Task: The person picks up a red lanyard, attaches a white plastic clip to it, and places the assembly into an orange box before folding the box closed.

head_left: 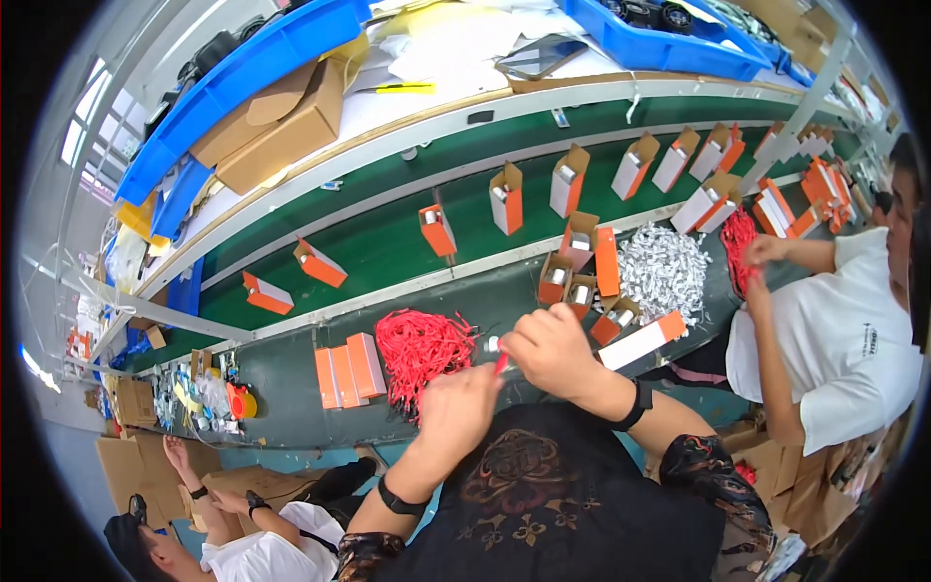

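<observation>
The left hand point(454, 407) seems to pinch a red strap point(500, 364) at its fingertips. The right hand point(548, 351) curls just beside it, next to a white piece point(492, 344); its fingertips are hidden, so I cannot tell whether they close on anything. The strap shows between the two hands; being thin, it could slip from a loose pinch. Beyond the left hand, the red pile point(422, 344) looks tangled, so a tug could drag several straps along. Near the right wrist, a long box point(640, 341) lies where a forearm sweep could knock it off the bench point(286, 378) or scatter the silver pile point(664, 267).
</observation>
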Available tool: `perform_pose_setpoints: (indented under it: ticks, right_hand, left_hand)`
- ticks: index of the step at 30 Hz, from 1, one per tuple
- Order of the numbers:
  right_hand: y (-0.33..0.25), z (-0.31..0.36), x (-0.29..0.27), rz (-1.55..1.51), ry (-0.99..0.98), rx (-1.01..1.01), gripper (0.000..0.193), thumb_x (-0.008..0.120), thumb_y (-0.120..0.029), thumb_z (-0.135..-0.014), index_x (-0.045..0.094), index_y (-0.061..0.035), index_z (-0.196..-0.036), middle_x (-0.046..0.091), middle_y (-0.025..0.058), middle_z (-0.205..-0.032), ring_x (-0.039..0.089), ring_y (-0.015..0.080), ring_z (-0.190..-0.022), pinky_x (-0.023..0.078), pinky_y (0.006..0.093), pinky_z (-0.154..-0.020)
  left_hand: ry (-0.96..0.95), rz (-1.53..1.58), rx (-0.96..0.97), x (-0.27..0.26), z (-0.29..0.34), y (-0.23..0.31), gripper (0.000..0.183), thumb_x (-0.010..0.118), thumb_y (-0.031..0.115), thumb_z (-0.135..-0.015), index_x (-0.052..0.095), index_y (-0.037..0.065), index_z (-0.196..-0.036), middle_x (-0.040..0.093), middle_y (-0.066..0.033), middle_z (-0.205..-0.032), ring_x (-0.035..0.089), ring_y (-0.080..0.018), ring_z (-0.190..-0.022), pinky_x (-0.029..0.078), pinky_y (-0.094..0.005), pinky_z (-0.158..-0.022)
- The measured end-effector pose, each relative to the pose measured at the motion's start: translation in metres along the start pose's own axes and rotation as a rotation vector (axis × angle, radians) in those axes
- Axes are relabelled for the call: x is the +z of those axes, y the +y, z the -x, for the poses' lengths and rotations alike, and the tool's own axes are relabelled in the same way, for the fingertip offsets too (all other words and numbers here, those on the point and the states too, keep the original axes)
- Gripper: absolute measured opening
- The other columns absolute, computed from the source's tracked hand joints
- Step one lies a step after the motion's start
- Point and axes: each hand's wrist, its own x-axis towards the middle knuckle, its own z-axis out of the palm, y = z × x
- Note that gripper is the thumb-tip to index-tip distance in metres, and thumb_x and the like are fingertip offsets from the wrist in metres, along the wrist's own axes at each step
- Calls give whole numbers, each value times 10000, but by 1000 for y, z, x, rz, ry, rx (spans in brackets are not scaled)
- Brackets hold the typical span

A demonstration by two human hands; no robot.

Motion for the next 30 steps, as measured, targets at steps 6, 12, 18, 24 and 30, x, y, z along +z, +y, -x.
perform_pose_setpoints:
  ticks: [6,12,18,24,30]
  right_hand:
    - [-7,2,-11,-1205,-496,195,85,713,-149,-841,693,-96,-905,610,54,-865,624,255,-820,469,369,-712]
    - [-10,9,1,-259,183,52,171,758,-117,-754,703,-68,-908,615,21,-845,595,185,-772,433,338,-631]
    - [6,24,-3,107,-59,-57,191,640,-167,-766,691,-85,-931,604,4,-857,587,155,-756,420,315,-651]
    - [7,37,8,42,-164,-87,255,640,-199,-758,683,-79,-978,620,9,-928,595,158,-796,448,306,-698]
    - [29,26,10,-90,-260,-35,272,680,-211,-765,696,-93,-1009,658,-3,-992,619,174,-835,473,311,-713]
  left_hand:
    - [-28,1037,-193,32,16,-35,84,608,161,-962,633,93,-1005,655,-55,-816,632,-198,-690,515,-345,-658]
    - [-184,2160,-788,38,2,-7,131,512,216,-1039,601,125,-1072,641,13,-865,621,-105,-730,536,-322,-706]
    - [-258,1979,-988,47,-11,-10,293,471,325,-1045,592,101,-1190,659,-55,-1081,640,-212,-1029,521,-397,-890]
    - [-312,2050,-941,57,-24,-14,452,446,451,-1028,550,74,-1255,620,-70,-1179,580,-231,-1135,446,-434,-1000]
    - [-344,1911,-897,61,-30,-15,642,326,598,-1013,516,66,-1316,607,-76,-1265,535,-240,-1218,342,-440,-1076]
